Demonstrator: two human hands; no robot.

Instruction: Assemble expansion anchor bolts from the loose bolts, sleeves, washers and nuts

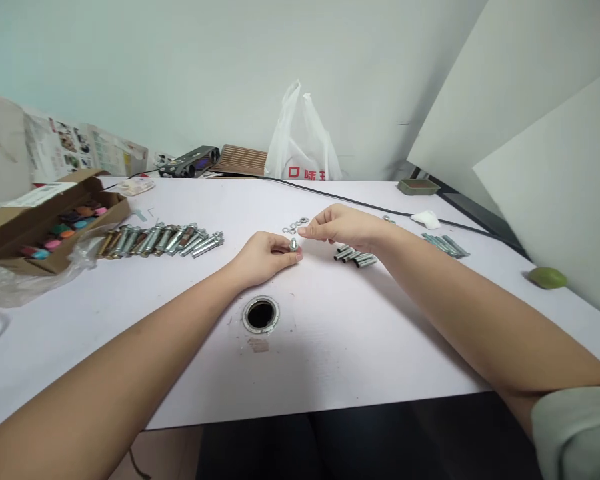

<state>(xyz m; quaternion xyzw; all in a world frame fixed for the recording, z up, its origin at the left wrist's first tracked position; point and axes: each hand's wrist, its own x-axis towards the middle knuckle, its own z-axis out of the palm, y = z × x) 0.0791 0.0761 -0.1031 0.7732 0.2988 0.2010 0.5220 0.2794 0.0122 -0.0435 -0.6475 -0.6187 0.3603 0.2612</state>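
Observation:
My left hand (266, 259) pinches an upright metal bolt (293, 245) between thumb and fingers, with its tip pointing up. Just above and to the right of that tip, my right hand (333, 225) is closed in a pinch; whatever lies between its fingertips is too small to make out. Several small washers and nuts (295, 225) lie on the table beyond the bolt. Short metal sleeves (354, 256) are grouped below my right wrist. To the left of my left hand runs a row of assembled expansion bolts (160, 240).
A cardboard box (55, 227) of colourful pieces stands at the left beside clear plastic. The white table (300, 347) has a round hole (261, 315) near me. Threaded rods (445, 245), a green fruit (547, 277) and a small tray (418, 187) are right. A black cable (330, 194) crosses behind.

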